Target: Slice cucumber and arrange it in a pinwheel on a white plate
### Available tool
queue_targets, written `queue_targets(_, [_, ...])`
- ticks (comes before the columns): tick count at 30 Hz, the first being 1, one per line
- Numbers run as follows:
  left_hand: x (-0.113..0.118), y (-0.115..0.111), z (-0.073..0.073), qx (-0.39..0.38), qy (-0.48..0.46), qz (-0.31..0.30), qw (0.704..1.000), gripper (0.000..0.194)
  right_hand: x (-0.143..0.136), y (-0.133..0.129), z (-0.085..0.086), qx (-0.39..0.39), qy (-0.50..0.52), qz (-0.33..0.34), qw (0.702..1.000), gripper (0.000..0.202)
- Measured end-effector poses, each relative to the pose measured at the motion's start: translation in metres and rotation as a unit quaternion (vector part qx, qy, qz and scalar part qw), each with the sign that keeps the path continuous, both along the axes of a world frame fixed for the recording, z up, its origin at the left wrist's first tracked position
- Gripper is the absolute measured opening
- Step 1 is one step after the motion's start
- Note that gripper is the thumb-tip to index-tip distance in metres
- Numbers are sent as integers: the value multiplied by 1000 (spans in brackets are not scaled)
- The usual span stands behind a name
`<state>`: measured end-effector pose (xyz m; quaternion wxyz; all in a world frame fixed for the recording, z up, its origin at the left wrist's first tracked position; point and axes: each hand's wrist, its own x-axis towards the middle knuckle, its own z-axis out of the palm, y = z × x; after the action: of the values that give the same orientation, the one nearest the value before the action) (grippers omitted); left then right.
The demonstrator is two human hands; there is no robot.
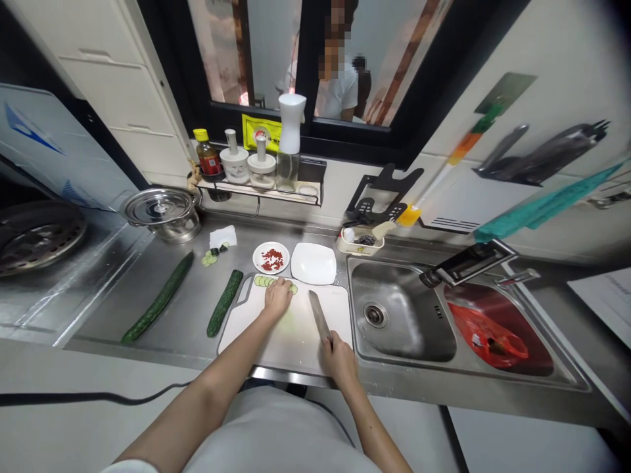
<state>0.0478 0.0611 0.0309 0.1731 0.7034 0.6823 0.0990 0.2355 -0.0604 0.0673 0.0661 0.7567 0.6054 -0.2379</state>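
Note:
My left hand (pixel 279 299) is at the back of the white cutting board (pixel 300 348), its fingers bent down onto a row of cucumber slices (pixel 263 281). Pale green slices show on both sides of those fingers. A kitchen knife (pixel 320 316) is in my right hand (pixel 340 359), its blade pointing away from me over the board's right half, apart from the slices. Beside the board's left edge lies a shorter piece of cucumber (pixel 225 303). Farther left is a long cucumber (pixel 160 299). Behind the board are a white dish of chopped red pieces (pixel 271 259) and a white square plate (pixel 313 263).
Cucumber scraps (pixel 211 257) lie near a white paper (pixel 223 236). A lidded steel pot (pixel 162 213) stands back left. To the right is a sink (pixel 401 341) with a faucet (pixel 470 261) and red plastic bag (pixel 490 338). A condiment rack (pixel 261 190) hangs below the window.

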Motion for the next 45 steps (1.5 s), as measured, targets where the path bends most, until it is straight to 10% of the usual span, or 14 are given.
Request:
queue_targets(11, [-26, -18, -9, -113, -190, 121, 968, 14, 1, 6, 4, -14, -20, 55, 998, 32])
queue_targets(23, [-52, -37, -11, -113, -161, 79, 977, 12, -17, 1, 23, -39, -19, 195, 980, 30])
queue_targets(45, [-64, -28, -28, -111, -166, 108, 974, 13, -32, 5, 37, -68, -39, 232, 969, 29])
